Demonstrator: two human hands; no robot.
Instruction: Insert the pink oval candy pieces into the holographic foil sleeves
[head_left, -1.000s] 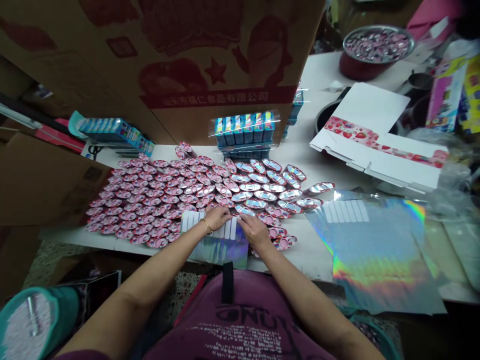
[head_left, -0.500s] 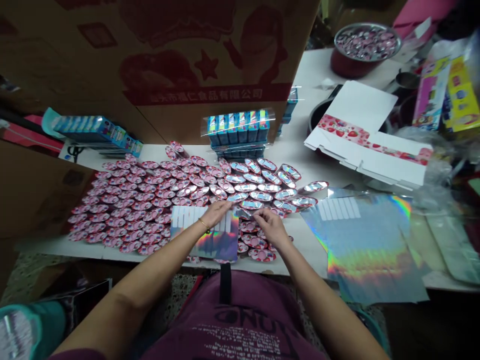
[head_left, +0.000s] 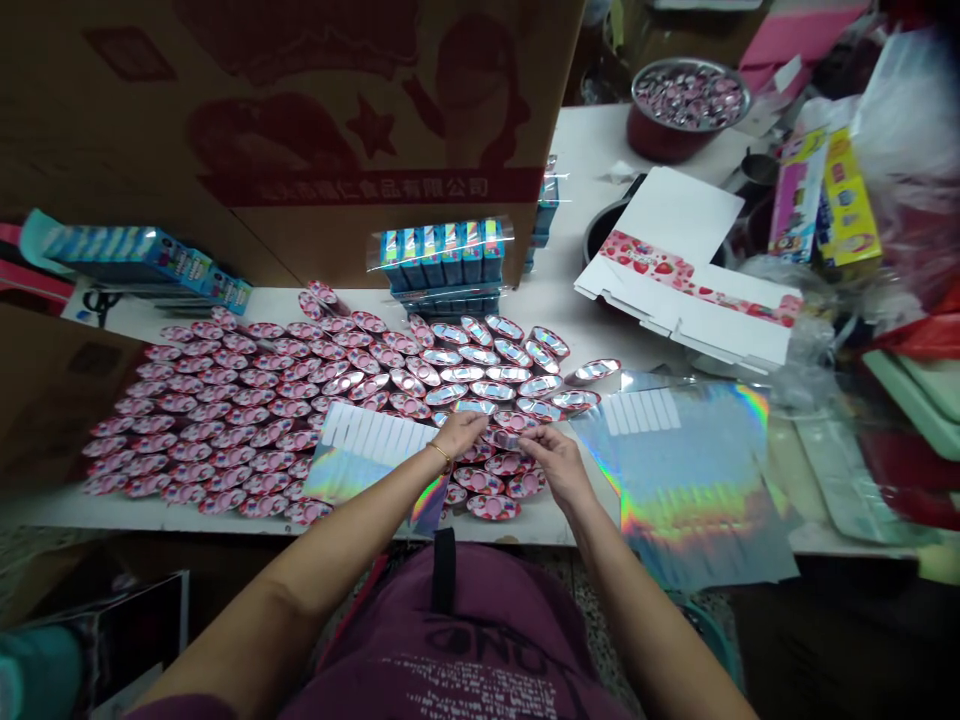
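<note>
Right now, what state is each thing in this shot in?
Left hand: fingers extended, beside the shiny piece
Right hand: pinching the shiny piece
Near sheet: flat, holographic, lying over packs
Far sheet: flat, overhanging the table edge
Packs: laid in overlapping rows
White carton: unfolded, lying flat
Blue boxes: stacked, plastic-wrapped
Metal bowl: filled with pink-and-silver pieces

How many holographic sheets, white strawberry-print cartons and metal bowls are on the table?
Holographic sheets: 2
White strawberry-print cartons: 1
Metal bowls: 1
Total: 4
</note>
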